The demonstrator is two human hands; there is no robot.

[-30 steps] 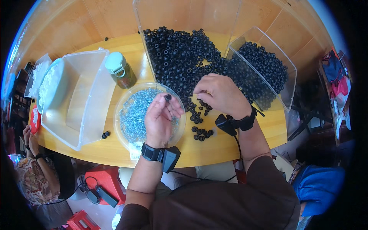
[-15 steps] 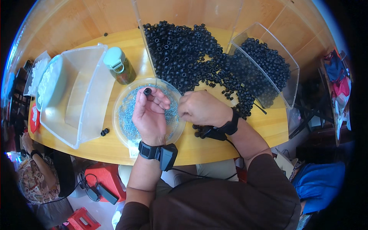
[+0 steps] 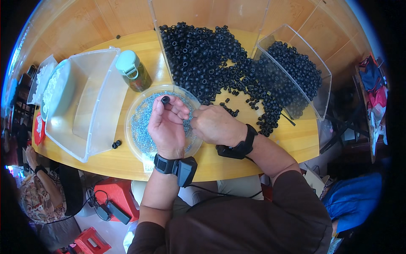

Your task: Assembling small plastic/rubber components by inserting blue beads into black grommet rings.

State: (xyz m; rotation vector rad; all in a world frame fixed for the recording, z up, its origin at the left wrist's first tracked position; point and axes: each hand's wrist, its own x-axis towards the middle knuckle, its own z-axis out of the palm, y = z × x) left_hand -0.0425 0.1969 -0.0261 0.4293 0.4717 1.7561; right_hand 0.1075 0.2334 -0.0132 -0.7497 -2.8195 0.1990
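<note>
My left hand (image 3: 168, 131) is palm up over a round clear tub (image 3: 127, 127) of small bluish glass-like beads (image 3: 141, 127). Its thumb and forefinger pinch a small black hollow cap-like part (image 3: 165, 100), whose round opening shows. The other fingers curl loosely. Just to the right, my right hand (image 3: 218, 125) hangs back-up at the tub's right rim, close to the left fingers. Its fingertips are bent together and turned away, so whatever they hold is hidden. Beyond both hands spreads a large heap of similar black parts (image 3: 192, 59).
A clear bin (image 3: 326, 95) lies tipped at the right, full of black parts. A lidded bottle (image 3: 134, 72), an open translucent box (image 3: 86, 127) and a pale green bowl (image 3: 67, 93) with white pieces stand left. Two loose black parts (image 3: 116, 144) lie beside the box. Another person's hand (image 3: 31, 156) shows far left.
My right hand has shifted left, closer to my left hand, uncovering some black parts behind it. My left hand keeps the same black part and has barely moved.
</note>
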